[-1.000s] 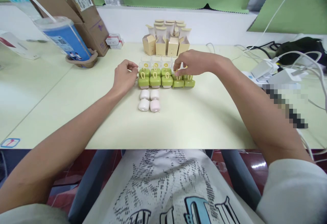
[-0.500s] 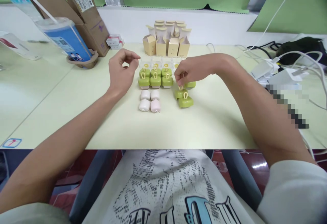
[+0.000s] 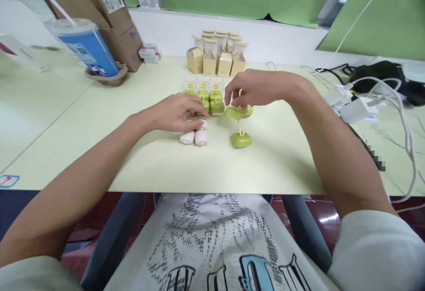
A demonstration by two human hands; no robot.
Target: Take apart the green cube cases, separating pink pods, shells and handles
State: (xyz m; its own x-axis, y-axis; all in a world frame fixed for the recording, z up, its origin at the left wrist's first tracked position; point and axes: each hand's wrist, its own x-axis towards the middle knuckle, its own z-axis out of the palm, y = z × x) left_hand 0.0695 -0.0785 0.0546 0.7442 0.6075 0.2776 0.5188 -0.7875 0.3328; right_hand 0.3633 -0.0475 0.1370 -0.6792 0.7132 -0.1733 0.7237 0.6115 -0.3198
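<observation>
My right hand (image 3: 244,91) pinches a small green cap (image 3: 233,114), which is tilted above the table. Close behind that cap is another green one (image 3: 247,112), partly covered by my fingers. A separate green cap with a cream loop (image 3: 241,139) rests nearer the table's front edge. My left hand (image 3: 179,113) reaches over a small group of rounded white pieces, thumb and fingers apart around the back right white piece (image 3: 202,125). One rounded piece in front is pale pink (image 3: 201,137). Green-capped pieces (image 3: 217,106) stand in rows behind, partly hidden by my left hand.
Clear plastic pieces with yellow round marks (image 3: 202,85) and open cream boxes (image 3: 210,63) stand farther back. At left are a blue drink cup (image 3: 84,49) in a holder and a brown carton (image 3: 124,34). White chargers and cables (image 3: 358,109) lie at right.
My left hand has moved right and down, from beside the green rows to over the white pieces. My right hand has raised and tilted a green cap away from the front one.
</observation>
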